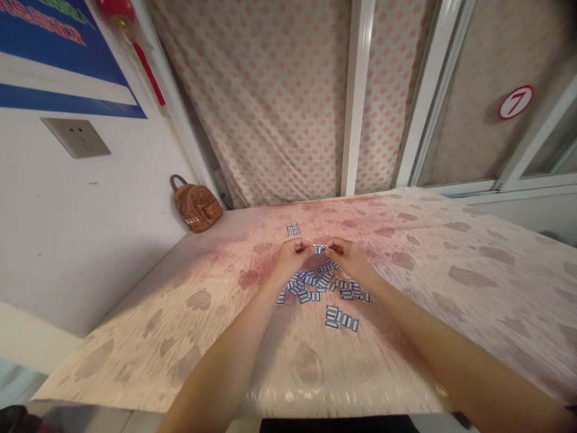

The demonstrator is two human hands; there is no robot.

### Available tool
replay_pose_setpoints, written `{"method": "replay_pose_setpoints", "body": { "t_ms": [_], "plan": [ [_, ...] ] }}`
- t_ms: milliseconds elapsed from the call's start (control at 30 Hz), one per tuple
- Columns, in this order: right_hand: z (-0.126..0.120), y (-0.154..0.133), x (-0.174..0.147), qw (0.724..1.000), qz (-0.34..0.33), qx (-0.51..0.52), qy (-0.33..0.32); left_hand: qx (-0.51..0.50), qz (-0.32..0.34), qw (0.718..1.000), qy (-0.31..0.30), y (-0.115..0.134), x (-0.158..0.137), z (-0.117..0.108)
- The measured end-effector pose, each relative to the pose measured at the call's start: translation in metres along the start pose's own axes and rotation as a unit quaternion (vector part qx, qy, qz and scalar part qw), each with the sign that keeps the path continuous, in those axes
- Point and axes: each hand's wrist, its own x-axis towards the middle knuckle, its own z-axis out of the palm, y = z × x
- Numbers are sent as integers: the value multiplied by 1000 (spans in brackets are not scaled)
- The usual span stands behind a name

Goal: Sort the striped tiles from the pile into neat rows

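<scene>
Between my two hands, just above the tabletop, is a small white-and-blue puzzle-like piece [319, 249]. My left hand [293, 251] pinches its left end, and my right hand [343, 252] pinches its right end. Below the hands lies a loose pile of similar blue-edged pieces [311, 279], partly behind my right wrist. A few more joined or touching pieces [341, 319] lie nearer to me. Beyond my left hand rests a small block of pieces [292, 228], set close together. The markings on the pieces are too small to make out.
A patterned tablecloth [198, 337] covers the table. A small brown backpack-shaped bag [198, 207] sits at the far left corner against the wall. Dotted curtains [270, 108] hang behind white-framed glass at the back. A socket [76, 137] is on the left wall.
</scene>
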Motion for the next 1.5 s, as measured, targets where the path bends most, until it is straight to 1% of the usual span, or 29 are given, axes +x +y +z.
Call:
{"method": "replay_pose_setpoints", "body": {
  "t_ms": [100, 167, 233, 267, 333, 400, 500, 633, 767, 900, 1033, 1133, 1200, 1267, 1333, 1367, 1433, 1500],
  "plan": [
    [-1, 4, 2, 1000, -2, -20, 16, 19, -4, 999, 44, 2, -2, -3],
    [-3, 5, 2, 997, 2, -73, 2, 40, -6, 996, 79, 5, -3, -6],
    [-6, 3, 0, 987, 1, -159, -35, 57, -11, 993, 105, 8, -3, -9],
    [-7, 2, -2, 977, -4, -205, -61, 60, -15, 992, 113, 10, -3, -10],
    [-8, -1, -6, 954, -13, -278, -111, 58, -22, 991, 120, 13, -4, -11],
    [-8, -3, -8, 935, -20, -322, -146, 55, -19, 991, 117, 13, -3, -12],
    [-7, -6, -9, 919, -35, -353, -173, 66, -11, 992, 108, 10, -3, -12],
    [-7, -9, -7, 907, -57, -368, -195, 69, -18, 992, 103, 6, -3, -12],
    [-7, -11, -6, 900, -66, -376, -211, 51, -19, 994, 96, 6, -3, -12],
    [-7, -11, -5, 899, -58, -375, -220, 69, -7, 994, 89, 2, -2, -13],
    [-8, -11, -7, 908, -51, -356, -217, 78, -10, 993, 85, 1, -2, -13],
    [-8, -10, -8, 923, -44, -327, -199, 62, -24, 994, 86, 4, -2, -11],
    [-8, -10, -7, 941, -39, -291, -168, 44, -40, 994, 91, 7, -3, -10],
    [-10, -12, -5, 964, -28, -243, -105, 14, -57, 994, 94, 10, -4, -8],
    [-12, -15, -3, 985, -19, -171, -32, -29, -68, 992, 101, 12, -5, -6],
    [-14, -17, -1, 993, -13, -121, -6, -51, -69, 991, 104, 12, -5, -4],
    [-15, -23, 0, 1000, 6, 0, 15, -80, -64, 989, 107, 14, -7, 0],
    [-15, -29, -1, 993, 36, 111, 17, -85, -54, 989, 104, 15, -9, 4]
  ]
}}
